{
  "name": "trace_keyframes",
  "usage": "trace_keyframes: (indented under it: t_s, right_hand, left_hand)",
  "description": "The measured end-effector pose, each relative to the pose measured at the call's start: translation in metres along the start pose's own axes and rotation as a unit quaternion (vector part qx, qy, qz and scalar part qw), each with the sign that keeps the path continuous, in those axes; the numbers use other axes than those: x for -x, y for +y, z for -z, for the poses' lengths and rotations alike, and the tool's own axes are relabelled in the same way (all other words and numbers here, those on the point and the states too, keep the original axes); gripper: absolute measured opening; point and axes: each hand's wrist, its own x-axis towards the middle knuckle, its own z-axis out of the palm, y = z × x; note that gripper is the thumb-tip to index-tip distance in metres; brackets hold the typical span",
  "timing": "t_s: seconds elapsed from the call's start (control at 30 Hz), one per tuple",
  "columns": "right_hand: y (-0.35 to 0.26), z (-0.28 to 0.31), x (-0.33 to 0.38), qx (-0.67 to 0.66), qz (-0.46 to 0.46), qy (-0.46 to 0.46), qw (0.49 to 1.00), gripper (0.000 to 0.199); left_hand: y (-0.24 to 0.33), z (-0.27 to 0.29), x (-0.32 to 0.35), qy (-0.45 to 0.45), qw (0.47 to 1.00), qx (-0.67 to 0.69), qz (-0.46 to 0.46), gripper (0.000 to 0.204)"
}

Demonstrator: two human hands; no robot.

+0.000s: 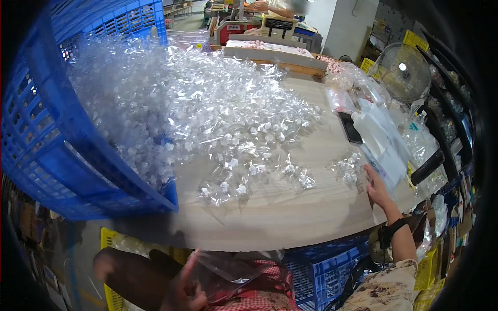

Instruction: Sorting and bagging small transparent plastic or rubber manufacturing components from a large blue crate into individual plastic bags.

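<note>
Low at the front edge of the table, my left hand (188,290) is closed on a clear plastic bag (228,270) that spreads over my red checked clothing. My right hand (378,189) rests at the right side of the table, fingers stretched out and holding nothing. Just left of its fingertips lies a small cluster of clear packets (348,170) with white pieces inside. A large heap of similar clear packets (223,98) covers the left and middle of the table (290,220). A few loose packets (225,189) lie nearer to me.
A tipped blue crate (78,150) holds part of the heap at left. A black phone (350,127), white papers (381,132) and a fan (404,72) stand or lie at right. A tray with pink pieces (275,52) sits at the back; another person's arm (270,8) shows beyond.
</note>
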Motion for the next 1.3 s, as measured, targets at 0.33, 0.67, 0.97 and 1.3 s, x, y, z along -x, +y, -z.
trace_keyframes:
  t_s: [0.33,0.67,0.97,1.3]
  right_hand:
    - [0.005,0.016,-0.025,0.006,-0.036,-0.01,0.999,0.06]
    - [-0.039,-0.029,-0.065,0.144,-0.022,0.054,0.988,0.049]
    - [-0.08,-0.055,-0.045,0.21,0.142,0.026,0.967,0.03]
    - [-0.216,-0.106,0.01,-0.362,-0.072,-0.299,0.88,0.026]
  left_hand:
    - [0.037,-0.014,-0.001,0.05,0.995,0.047,0.07,0.079]
    - [0.025,-0.018,-0.002,0.036,0.999,0.026,0.028,0.081]
    - [0.029,-0.015,0.0,0.026,0.999,0.035,-0.022,0.08]
    - [0.041,-0.018,-0.004,-0.053,0.992,0.09,0.075,0.076]
